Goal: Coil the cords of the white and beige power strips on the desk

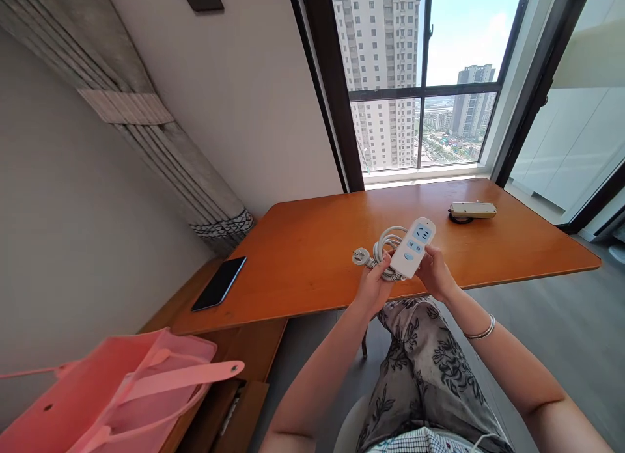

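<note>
White power strip (413, 248), one, held over the near edge of a wooden table (303, 258); left hand (375, 285) grasping its coiled cord (382, 243) (pronged plug (361, 256) protruding leftward), right hand (436, 273) gripping the strip's edge. Apparent step: two-handed handling; next move calls for supporting both together.

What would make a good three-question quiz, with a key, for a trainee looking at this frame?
1. Choose one: the left hand and right hand hold A) a phone, B) a white power strip, C) a cup.
2. True or false: the plug is outside any socket, its prongs showing.
3. Fill in: a bangle circles the person's ___ arm.

Key: 1. B; 2. true; 3. right.
</note>
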The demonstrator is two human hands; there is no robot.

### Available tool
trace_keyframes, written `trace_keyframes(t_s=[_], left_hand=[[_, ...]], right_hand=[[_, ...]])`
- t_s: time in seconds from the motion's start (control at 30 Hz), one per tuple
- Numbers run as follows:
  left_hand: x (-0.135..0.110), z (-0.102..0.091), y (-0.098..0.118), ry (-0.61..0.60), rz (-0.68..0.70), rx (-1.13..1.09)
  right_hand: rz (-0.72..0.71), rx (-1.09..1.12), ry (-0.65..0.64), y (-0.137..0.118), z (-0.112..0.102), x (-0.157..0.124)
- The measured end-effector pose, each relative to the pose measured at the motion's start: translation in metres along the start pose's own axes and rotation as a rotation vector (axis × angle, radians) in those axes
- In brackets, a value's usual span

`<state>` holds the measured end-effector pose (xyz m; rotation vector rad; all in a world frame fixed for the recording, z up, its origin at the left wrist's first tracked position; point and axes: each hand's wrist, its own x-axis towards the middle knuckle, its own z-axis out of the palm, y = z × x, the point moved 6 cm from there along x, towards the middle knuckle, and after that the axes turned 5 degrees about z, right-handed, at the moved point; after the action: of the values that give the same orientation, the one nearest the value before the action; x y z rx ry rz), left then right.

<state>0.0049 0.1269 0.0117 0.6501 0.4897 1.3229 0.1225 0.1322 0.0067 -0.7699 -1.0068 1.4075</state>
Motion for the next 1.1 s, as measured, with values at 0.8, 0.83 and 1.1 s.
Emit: trace_keyframes(t_s=[0.8, 0.83, 1.1], left_hand=[[-0.007, 0.000, -0.015, 0.079, 0.207, 0.070], [-0.006, -0.002, -0.016, 0.085, 0.218, 0.095], [-0.013, -0.012, -0.018, 0.026, 0.349, 0.416]], right_hand=[[0.256, 0.284, -0.053, 0.005, 0.012, -0.011], [0.251, 0.290, -0.065, 0.005, 0.013, -0.011], [0.160, 0.333, 0.112, 0.010, -0.002, -0.004]])
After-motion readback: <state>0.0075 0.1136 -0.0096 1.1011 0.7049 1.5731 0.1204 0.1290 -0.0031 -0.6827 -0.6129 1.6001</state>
